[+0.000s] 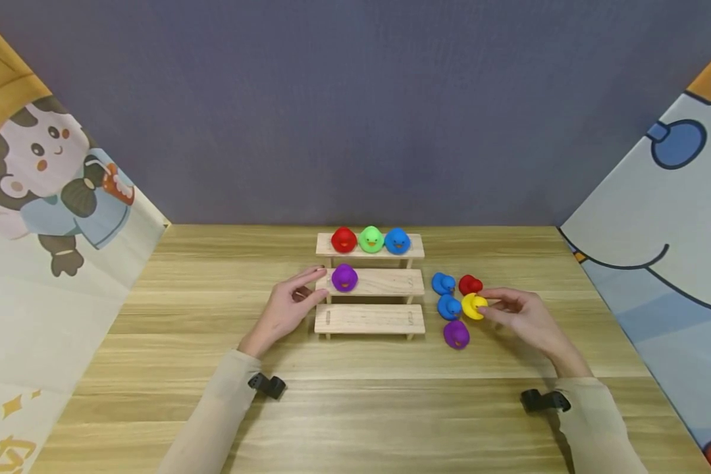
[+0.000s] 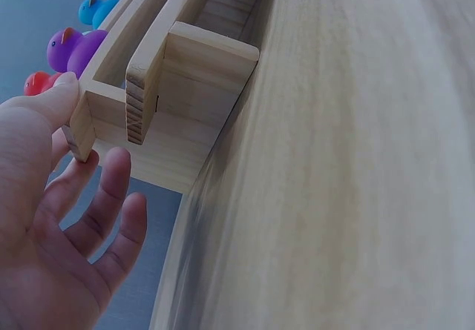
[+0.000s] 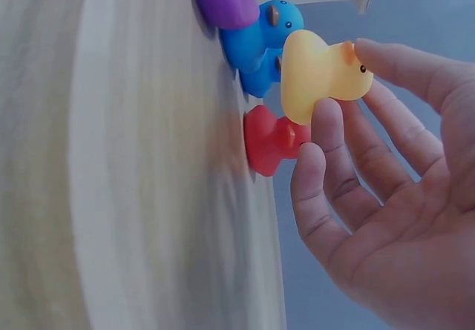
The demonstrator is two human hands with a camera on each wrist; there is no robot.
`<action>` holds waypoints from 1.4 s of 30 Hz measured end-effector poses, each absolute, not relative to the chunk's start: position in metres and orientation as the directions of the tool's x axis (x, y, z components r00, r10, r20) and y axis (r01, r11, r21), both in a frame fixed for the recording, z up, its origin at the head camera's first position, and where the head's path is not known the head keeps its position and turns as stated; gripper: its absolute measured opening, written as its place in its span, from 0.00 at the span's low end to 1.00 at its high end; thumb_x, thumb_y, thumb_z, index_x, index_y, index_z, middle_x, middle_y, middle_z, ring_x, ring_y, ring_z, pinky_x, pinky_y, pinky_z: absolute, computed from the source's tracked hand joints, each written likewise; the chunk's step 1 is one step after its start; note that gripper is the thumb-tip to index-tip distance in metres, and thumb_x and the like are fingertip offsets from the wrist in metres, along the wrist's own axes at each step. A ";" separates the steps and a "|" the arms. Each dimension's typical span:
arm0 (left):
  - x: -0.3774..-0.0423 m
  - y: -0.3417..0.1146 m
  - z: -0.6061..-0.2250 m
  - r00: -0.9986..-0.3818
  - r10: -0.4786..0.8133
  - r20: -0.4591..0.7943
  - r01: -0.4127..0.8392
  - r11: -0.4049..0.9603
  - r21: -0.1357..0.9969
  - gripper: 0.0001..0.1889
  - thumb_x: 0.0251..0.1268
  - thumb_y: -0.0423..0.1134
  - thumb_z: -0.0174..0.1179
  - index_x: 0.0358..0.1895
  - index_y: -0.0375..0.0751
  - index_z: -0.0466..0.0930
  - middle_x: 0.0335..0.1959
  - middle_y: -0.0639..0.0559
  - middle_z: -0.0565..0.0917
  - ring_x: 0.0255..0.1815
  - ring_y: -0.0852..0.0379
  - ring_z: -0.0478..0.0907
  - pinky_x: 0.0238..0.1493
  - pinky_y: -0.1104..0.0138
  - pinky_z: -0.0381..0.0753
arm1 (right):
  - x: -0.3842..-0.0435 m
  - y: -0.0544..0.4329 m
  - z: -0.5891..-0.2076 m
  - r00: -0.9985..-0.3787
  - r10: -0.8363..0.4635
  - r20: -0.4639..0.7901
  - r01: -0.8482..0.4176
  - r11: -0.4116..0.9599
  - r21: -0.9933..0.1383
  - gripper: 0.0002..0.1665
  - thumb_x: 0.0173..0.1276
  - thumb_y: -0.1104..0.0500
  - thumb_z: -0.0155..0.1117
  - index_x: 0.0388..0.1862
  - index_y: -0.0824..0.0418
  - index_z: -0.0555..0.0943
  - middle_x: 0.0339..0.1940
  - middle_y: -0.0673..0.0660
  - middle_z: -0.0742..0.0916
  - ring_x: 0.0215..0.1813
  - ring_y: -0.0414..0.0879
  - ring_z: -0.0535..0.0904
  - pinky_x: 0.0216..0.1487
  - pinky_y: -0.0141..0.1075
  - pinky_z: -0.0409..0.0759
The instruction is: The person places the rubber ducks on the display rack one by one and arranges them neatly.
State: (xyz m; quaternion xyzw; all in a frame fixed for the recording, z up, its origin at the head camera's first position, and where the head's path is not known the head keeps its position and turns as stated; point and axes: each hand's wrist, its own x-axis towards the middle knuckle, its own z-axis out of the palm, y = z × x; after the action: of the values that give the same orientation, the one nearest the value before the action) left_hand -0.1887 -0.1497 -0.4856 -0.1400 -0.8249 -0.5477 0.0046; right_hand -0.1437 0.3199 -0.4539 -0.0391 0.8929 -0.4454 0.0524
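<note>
A yellow rubber duck [image 3: 308,78] is pinched between the thumb and fingers of my right hand [image 1: 524,319], held off the table in the right wrist view. My left hand [image 1: 284,309] grips the left end of the middle step of a wooden tiered shelf [image 1: 385,282], thumb on top and a finger beneath. On that step, close to the left fingers, sits a purple duck [image 1: 345,279]. Along the top step stand a red duck [image 1: 343,241], a green duck [image 1: 370,240] and a blue duck [image 1: 397,241]. The lowest step [image 1: 369,319] carries nothing.
Right of the shelf on the wooden table [image 1: 355,408] are two blue ducks, one farther back [image 1: 443,284] and one nearer [image 1: 448,307], a red duck [image 1: 470,284] and a purple duck [image 1: 456,335]. A dark blue partition [image 1: 355,118] rises behind, with printed panels at both sides.
</note>
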 end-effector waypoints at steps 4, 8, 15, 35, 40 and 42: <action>-0.189 -0.149 -0.486 -0.960 0.229 0.163 0.239 0.362 0.901 0.26 0.73 0.44 0.71 0.71 0.46 0.81 0.78 0.42 0.75 0.45 0.51 0.86 0.48 0.71 0.86 | -0.144 0.320 -0.452 -0.992 -0.113 -0.054 -0.025 0.599 -0.800 0.24 0.76 0.54 0.72 0.66 0.64 0.84 0.58 0.66 0.89 0.44 0.47 0.86 0.42 0.35 0.87; -0.189 -0.149 -0.486 -0.959 0.230 0.163 0.240 0.360 0.902 0.26 0.73 0.44 0.71 0.71 0.46 0.81 0.78 0.42 0.75 0.45 0.51 0.86 0.47 0.72 0.86 | -0.145 0.319 -0.452 -0.993 -0.104 -0.053 -0.021 0.606 -0.795 0.24 0.76 0.53 0.72 0.65 0.63 0.84 0.56 0.64 0.89 0.44 0.48 0.87 0.42 0.37 0.88; -0.189 -0.150 -0.486 -0.960 0.229 0.161 0.236 0.358 0.903 0.26 0.73 0.44 0.71 0.71 0.46 0.81 0.78 0.42 0.75 0.45 0.51 0.86 0.48 0.71 0.86 | -0.145 0.316 -0.449 -0.994 -0.100 -0.054 -0.017 0.606 -0.795 0.25 0.75 0.51 0.73 0.65 0.63 0.84 0.55 0.64 0.90 0.44 0.46 0.87 0.42 0.38 0.88; -0.188 -0.150 -0.487 -0.961 0.227 0.158 0.235 0.370 0.899 0.26 0.73 0.44 0.70 0.71 0.46 0.81 0.78 0.43 0.75 0.48 0.49 0.86 0.50 0.71 0.85 | -0.151 0.300 -0.440 -0.994 -0.107 -0.016 -0.054 0.616 -0.786 0.24 0.75 0.47 0.73 0.63 0.59 0.87 0.55 0.62 0.91 0.44 0.42 0.85 0.43 0.35 0.85; -0.188 -0.150 -0.487 -0.961 0.227 0.158 0.235 0.373 0.897 0.26 0.74 0.44 0.70 0.71 0.46 0.81 0.78 0.43 0.75 0.48 0.49 0.86 0.50 0.71 0.85 | -0.153 0.295 -0.440 -0.992 -0.123 -0.014 -0.064 0.602 -0.796 0.23 0.75 0.49 0.73 0.63 0.60 0.87 0.53 0.60 0.91 0.44 0.41 0.84 0.43 0.33 0.84; -0.188 -0.150 -0.487 -0.961 0.227 0.159 0.237 0.373 0.897 0.26 0.74 0.44 0.70 0.71 0.46 0.81 0.78 0.43 0.75 0.48 0.49 0.86 0.50 0.71 0.85 | -0.153 0.293 -0.440 -0.992 -0.129 -0.012 -0.068 0.596 -0.800 0.24 0.75 0.50 0.74 0.63 0.60 0.87 0.54 0.61 0.91 0.45 0.41 0.84 0.42 0.32 0.84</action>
State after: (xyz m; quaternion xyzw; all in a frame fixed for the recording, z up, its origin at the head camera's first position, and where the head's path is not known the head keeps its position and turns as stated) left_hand -0.1876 -0.1497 -0.4868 -0.1400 -0.8285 -0.5422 0.0045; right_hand -0.1534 0.2934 -0.4395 -0.0550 0.8926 -0.4461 0.0343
